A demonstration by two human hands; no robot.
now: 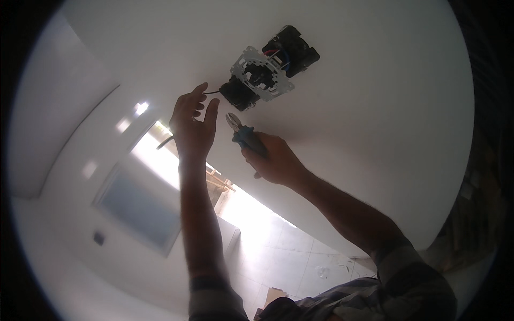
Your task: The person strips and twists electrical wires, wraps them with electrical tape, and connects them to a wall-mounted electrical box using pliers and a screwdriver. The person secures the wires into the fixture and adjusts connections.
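My left hand [194, 125] is raised beside a black wall box, its fingers curled round a dark cable [165, 142] and its thumb held apart. A thin stretch of that cable runs from the box to my fingers, and a short end sticks out past the back of the hand. In my right hand [279, 159] is a pair of cutting pliers [246, 137] with teal and grey handles. Their jaws look slightly parted, just below the box and apart from it. A pale metal mounting frame [263, 74] sits between the lower black box [239, 94] and an upper one.
The upper black box [292, 51] has red and blue wires at its edge. Both boxes are set in a smooth white wall [369, 107]. Below lie a tiled floor [300, 262] with scraps and a piece of cardboard [274, 295]. Bright light enters through an opening.
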